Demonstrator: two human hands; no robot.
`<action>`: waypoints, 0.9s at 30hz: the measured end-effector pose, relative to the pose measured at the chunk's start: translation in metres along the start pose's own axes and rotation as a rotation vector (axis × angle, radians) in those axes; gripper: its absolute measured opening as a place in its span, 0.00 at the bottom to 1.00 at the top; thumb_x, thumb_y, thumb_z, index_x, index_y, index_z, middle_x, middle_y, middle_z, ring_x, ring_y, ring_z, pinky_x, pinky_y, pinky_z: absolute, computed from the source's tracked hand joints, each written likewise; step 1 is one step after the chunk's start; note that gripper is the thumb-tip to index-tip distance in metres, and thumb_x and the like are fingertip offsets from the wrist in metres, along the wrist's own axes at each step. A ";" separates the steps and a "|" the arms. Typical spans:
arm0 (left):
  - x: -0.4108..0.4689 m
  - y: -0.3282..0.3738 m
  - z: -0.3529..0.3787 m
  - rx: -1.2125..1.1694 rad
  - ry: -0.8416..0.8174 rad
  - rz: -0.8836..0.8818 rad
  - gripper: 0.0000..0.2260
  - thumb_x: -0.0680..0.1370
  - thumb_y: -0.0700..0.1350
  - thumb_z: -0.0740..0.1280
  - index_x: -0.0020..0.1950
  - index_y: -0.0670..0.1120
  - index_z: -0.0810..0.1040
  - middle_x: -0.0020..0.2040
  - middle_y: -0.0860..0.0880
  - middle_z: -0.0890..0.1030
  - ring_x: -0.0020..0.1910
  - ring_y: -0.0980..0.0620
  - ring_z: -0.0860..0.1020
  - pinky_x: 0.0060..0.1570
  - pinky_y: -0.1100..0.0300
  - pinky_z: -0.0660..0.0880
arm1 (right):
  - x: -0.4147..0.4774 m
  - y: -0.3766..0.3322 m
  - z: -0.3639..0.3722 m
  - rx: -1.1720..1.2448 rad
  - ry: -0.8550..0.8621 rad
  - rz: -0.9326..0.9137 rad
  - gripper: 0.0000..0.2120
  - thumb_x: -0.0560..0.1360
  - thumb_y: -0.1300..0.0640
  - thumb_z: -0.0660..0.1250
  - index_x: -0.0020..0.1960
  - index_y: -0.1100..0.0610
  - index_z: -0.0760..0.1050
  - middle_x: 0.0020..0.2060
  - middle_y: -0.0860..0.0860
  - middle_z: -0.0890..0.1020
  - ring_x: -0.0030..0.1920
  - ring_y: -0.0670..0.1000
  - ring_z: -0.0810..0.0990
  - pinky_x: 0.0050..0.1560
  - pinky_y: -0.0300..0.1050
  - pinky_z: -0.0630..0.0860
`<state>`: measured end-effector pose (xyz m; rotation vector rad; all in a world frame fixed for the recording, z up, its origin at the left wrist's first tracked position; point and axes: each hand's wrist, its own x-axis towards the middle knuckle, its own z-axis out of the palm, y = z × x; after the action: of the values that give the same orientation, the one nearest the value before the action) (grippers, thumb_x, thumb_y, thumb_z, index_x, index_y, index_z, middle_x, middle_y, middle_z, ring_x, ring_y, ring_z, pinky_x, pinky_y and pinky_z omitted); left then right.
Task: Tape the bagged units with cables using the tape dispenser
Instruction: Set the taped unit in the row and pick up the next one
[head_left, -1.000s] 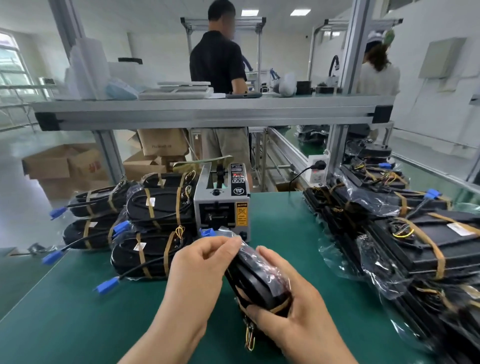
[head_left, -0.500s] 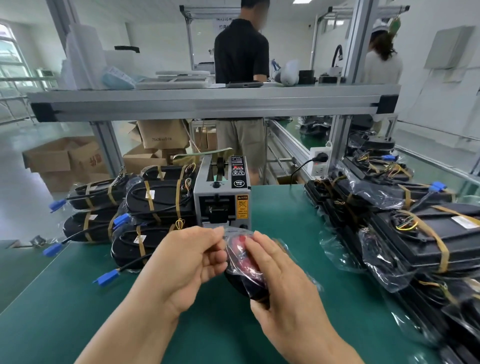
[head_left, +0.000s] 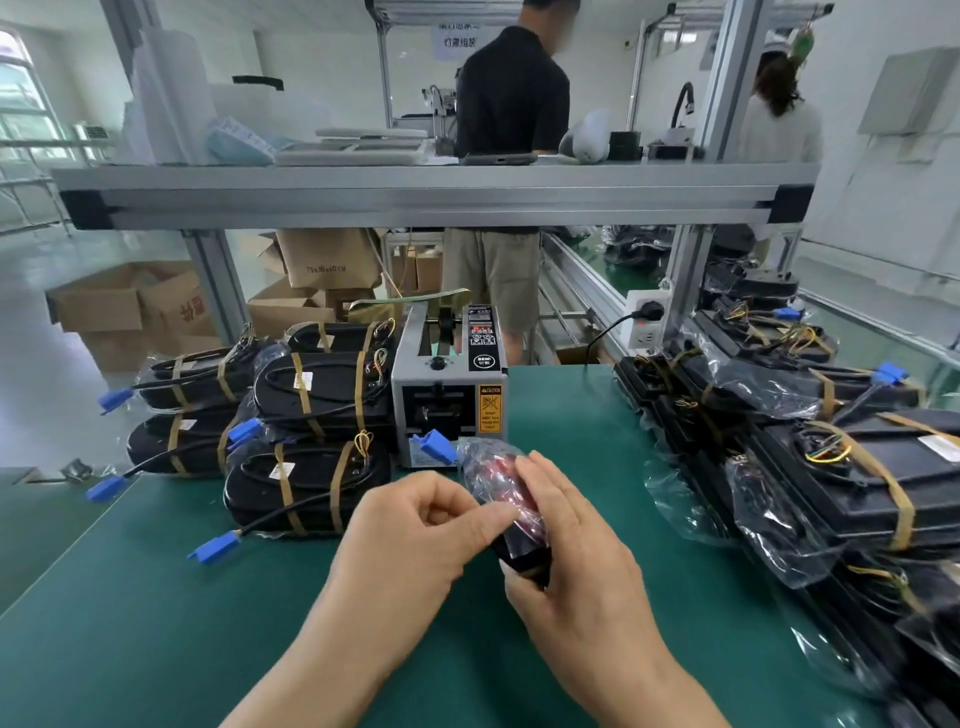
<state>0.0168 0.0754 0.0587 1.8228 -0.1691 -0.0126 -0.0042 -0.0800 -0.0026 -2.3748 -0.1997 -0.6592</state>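
Both hands are busy just in front of the grey box-shaped tape dispenser (head_left: 449, 395). The right hand (head_left: 576, 561) wraps the black unit in its clear crinkled plastic bag (head_left: 496, 480) from the side, fingers laid long over the top and thumb underneath. The left hand (head_left: 415, 530) is curled tight, thumb and forefinger pinching the bag's plastic at the unit's near flank. The unit is held clear of the green bench mat (head_left: 156, 623), its far end almost at the dispenser's mouth. A blue plastic cable plug (head_left: 435, 447) now pokes out at that far end; half a second ago it was out of sight. Both hands hold on as they did then. Left of the dispenser sit the stacked black units banded in tan tape (head_left: 311, 400); right of it is the pile of bagged black units (head_left: 831, 467).
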 end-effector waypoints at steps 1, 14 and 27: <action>0.001 -0.001 0.000 0.041 0.037 0.038 0.13 0.63 0.60 0.78 0.37 0.53 0.82 0.28 0.54 0.78 0.27 0.59 0.72 0.28 0.66 0.71 | -0.001 0.001 0.002 -0.004 0.014 -0.006 0.43 0.67 0.62 0.74 0.78 0.47 0.63 0.73 0.36 0.62 0.76 0.44 0.66 0.72 0.44 0.66; -0.001 0.011 0.012 -0.308 -0.190 -0.132 0.12 0.69 0.47 0.76 0.36 0.41 0.79 0.26 0.47 0.68 0.28 0.52 0.65 0.33 0.61 0.68 | -0.002 0.005 0.016 -0.159 0.144 -0.090 0.53 0.53 0.64 0.84 0.74 0.51 0.65 0.71 0.51 0.74 0.68 0.53 0.77 0.56 0.54 0.82; 0.125 -0.033 0.012 -0.549 0.214 -0.469 0.08 0.81 0.44 0.67 0.43 0.44 0.80 0.32 0.51 0.77 0.23 0.60 0.71 0.21 0.68 0.70 | 0.036 0.013 -0.009 0.329 0.109 0.248 0.40 0.66 0.61 0.76 0.55 0.18 0.66 0.49 0.22 0.77 0.50 0.29 0.76 0.46 0.19 0.67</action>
<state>0.1426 0.0564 0.0340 1.2683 0.3837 -0.1769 0.0273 -0.0965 0.0142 -2.0005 0.0328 -0.5854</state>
